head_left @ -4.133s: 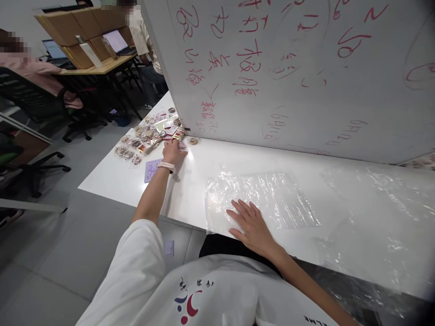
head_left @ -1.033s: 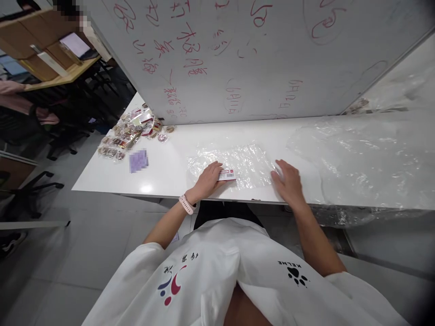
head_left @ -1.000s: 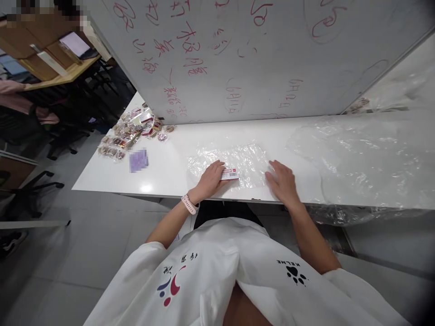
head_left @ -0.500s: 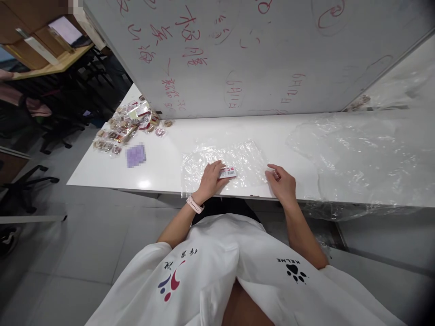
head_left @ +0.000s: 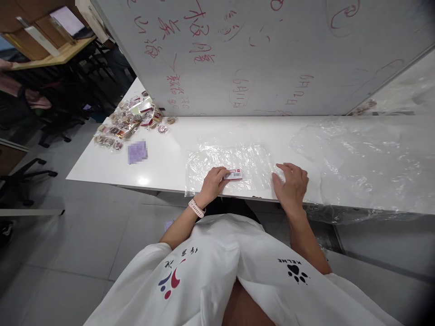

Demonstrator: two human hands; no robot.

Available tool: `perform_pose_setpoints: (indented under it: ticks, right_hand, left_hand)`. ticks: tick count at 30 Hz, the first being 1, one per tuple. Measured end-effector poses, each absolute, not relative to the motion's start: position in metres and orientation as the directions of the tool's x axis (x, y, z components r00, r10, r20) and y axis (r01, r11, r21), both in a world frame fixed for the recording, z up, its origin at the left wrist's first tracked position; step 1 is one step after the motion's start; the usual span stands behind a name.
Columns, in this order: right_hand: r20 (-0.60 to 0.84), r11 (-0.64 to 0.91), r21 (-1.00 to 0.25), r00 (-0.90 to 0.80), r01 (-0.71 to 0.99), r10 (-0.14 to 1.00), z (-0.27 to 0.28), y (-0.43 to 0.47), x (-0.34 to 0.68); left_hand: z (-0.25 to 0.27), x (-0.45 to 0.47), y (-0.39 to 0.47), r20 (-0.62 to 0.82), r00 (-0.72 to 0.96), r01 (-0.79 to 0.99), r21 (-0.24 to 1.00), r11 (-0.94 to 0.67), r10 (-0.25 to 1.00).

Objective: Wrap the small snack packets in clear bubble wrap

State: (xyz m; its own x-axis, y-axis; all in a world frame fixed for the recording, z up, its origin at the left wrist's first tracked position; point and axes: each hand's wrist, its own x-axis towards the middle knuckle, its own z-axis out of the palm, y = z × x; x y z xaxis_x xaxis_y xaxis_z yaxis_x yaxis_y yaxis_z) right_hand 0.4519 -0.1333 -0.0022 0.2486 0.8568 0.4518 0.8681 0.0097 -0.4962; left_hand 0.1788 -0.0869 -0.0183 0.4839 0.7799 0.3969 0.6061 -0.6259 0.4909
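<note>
My left hand (head_left: 213, 184) is closed on the left end of a small white and pink box (head_left: 234, 174) with a barcode on its face. Under the box, a clear plastic sheet (head_left: 253, 158), crinkled and shiny, lies across the table near its front edge. Just past the sheet's right edge is my right hand (head_left: 291, 186), thumb and fingers apart, with nothing seen between them.
Several small wrapped packets (head_left: 127, 118) are heaped at the table's left end, beside a blurred purple item (head_left: 137, 152). A larger clear plastic sheet (head_left: 367, 167) covers the right side and hangs over the front edge. Behind stands a whiteboard (head_left: 217, 86) with red writing.
My right hand has moved a little right, away from the sheet, and its fingers have opened out. More of the box shows beside my left hand. The view has shifted slightly.
</note>
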Motion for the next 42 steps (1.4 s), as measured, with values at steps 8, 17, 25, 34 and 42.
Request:
perform_pose_setpoints:
  ticks: [8, 17, 25, 34, 42]
  right_hand:
    - [0.278, 0.44, -0.619, -0.343, 0.651, 0.897, -0.001, -0.089, 0.398]
    - [0.222, 0.57, -0.611, -0.572, 0.55, 0.79, -0.017, -0.041, 0.396]
    - [0.26, 0.564, -0.637, -0.543, 0.525, 0.798, -0.019, -0.056, 0.396]
    - [0.241, 0.567, -0.621, -0.556, 0.541, 0.795, -0.015, -0.076, 0.396]
    - [0.134, 0.558, -0.625, -0.63, 0.545, 0.765, -0.013, -0.07, 0.397]
  left_hand:
    - [-0.007, 0.182, -0.077, 0.341, 0.441, 0.666, 0.495, -0.557, 0.83]
    - [-0.008, 0.179, -0.129, 0.328, 0.55, 0.64, 0.425, -0.64, 0.768]
    - [-0.011, 0.172, -0.138, 0.263, 0.641, 0.636, 0.344, -0.691, 0.721]
    - [-0.019, 0.164, -0.14, 0.342, 0.546, 0.644, 0.412, -0.645, 0.764]
    - [-0.001, 0.175, -0.121, 0.455, 0.428, 0.629, 0.471, -0.619, 0.781]
